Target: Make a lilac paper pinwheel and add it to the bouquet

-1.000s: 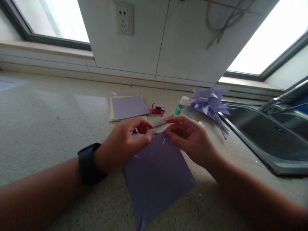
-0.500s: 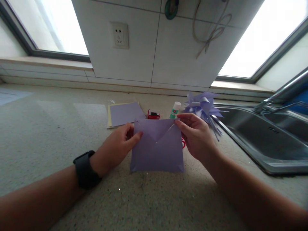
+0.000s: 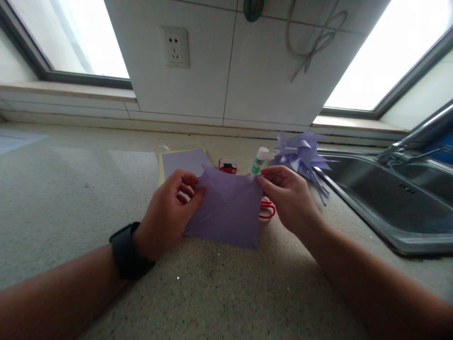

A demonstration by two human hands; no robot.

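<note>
A purple paper envelope [image 3: 226, 217] with a pointed flap is held up over the counter, its lower edge slanting. My left hand [image 3: 177, 203], a dark watch on its wrist, pinches the upper left corner between thumb and fingers. At the upper right corner, my right hand [image 3: 286, 196] has thumb and forefinger closed on the paper. Red-handled scissors [image 3: 268, 208] stick out from behind the envelope, their blades hidden. Just beyond its top edge stand a glue stick [image 3: 260, 159] with a white cap and a small red box [image 3: 227, 166].
Purple and yellow paper sheets [image 3: 184, 161] lie behind my left hand. A purple paper pinwheel-like bundle [image 3: 300, 153] rests beside the metal sink [image 3: 382, 198] on the right. The wall carries a power socket [image 3: 175, 47]; a white sheet [image 3: 21, 140] lies far left.
The envelope has tilted and shifted slightly left, its flap edge now lifting at the upper left. More of the scissors' handles shows. My left hand has moved up a little.
</note>
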